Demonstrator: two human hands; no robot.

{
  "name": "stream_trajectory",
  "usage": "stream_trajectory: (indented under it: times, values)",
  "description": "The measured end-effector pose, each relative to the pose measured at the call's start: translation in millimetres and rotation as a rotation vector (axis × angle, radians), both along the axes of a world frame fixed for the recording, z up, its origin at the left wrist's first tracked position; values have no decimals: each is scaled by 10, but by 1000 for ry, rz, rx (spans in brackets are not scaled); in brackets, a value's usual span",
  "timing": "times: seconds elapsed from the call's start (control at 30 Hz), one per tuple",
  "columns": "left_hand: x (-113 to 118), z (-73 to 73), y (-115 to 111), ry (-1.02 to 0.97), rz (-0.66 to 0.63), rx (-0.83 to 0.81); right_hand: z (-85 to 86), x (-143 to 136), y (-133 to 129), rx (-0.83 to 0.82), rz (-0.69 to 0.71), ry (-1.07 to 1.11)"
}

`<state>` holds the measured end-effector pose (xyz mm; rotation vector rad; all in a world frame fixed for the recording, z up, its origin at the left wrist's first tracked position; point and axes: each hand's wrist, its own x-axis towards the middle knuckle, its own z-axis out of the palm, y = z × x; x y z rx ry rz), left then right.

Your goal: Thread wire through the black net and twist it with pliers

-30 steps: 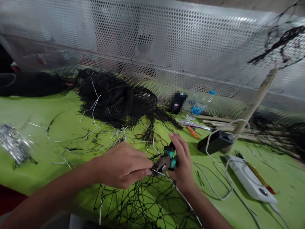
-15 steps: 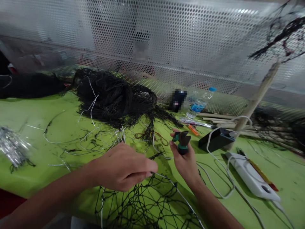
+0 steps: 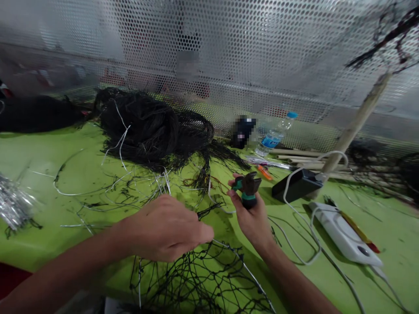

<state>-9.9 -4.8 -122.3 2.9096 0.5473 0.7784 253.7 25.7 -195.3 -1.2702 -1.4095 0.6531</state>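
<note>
My left hand point(image 3: 170, 229) is closed, pinching the end of a silvery wire point(image 3: 250, 272) that runs along the edge of a black knotted net point(image 3: 199, 279). The net spreads below the hand, at the bottom middle. To the right, my right hand point(image 3: 253, 218) is wrapped round green-and-black pliers point(image 3: 249, 189), whose jaws point up and stand apart. The pliers touch neither the wire nor the net.
Black fibre bundles point(image 3: 140, 131) lie at the back, near a perforated metal screen point(image 3: 229, 52). A bottle point(image 3: 271, 139), a black box point(image 3: 296, 185), a white power strip point(image 3: 347, 235) with cables and a leaning wooden pole point(image 3: 356, 124) are on the right. Loose wires point(image 3: 68, 192) lie left.
The view has shifted slightly. My right hand has tilted the pliers a little, and their jaws look wider apart. My left hand keeps its pinch at the net's edge.
</note>
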Motion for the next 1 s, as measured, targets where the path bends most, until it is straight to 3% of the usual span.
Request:
stream_trajectory:
  times: [0.2, 0.4, 0.57, 1.0]
  values:
    - [-17, -38, -14, -139, 39, 39, -59, 21, 22, -18, 35, 88]
    - [1, -4, -17, -233, -29, 94, -24, -18, -21, -52, 42, 89]
    - [11, 34, -20, -176, -66, 76, 13, -49, -57, -22, 35, 21]
    - [-9, -52, -20, -140, -56, 46, -56, -23, -78, 12, 61, 0]
